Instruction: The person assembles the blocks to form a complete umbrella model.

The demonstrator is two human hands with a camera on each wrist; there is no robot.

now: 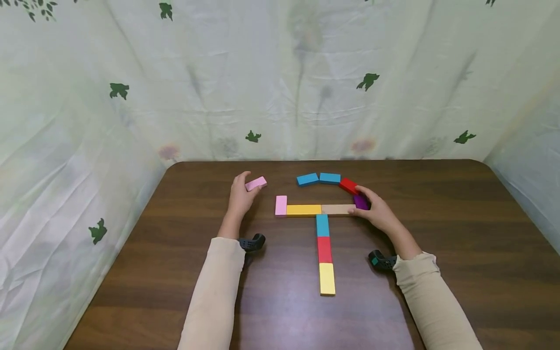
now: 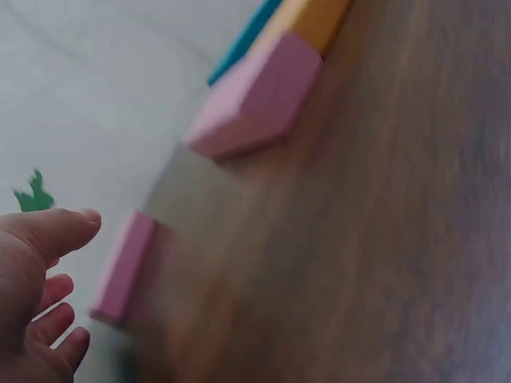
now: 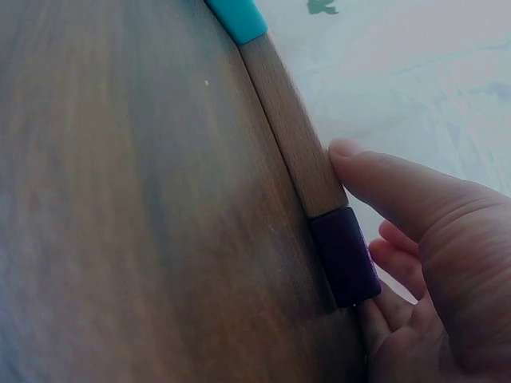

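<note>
A pink block [image 1: 255, 183] lies at the far left of the table beside my left hand [image 1: 239, 194]. In the left wrist view its thumb is extended and a gap shows between the thumb tip and that pink block [image 2: 126, 267]. My right hand [image 1: 379, 211] spans the purple block [image 1: 360, 202], fingers spread: the index finger reaches the red block [image 1: 348, 185], while the thumb touches the end of the plain wooden block [image 1: 338, 209]. In the right wrist view the purple block [image 3: 346, 257] abuts the wooden one, with fingertips behind it.
Another pink block [image 1: 281, 206], a yellow-orange block [image 1: 304, 210] and the wooden block form a row. Below it runs a column of blue [image 1: 322, 225], red [image 1: 324, 249] and yellow [image 1: 326, 278] blocks. Two blue blocks [image 1: 330, 178] curve toward the red one. A cloth [image 1: 280, 87] hangs behind the table.
</note>
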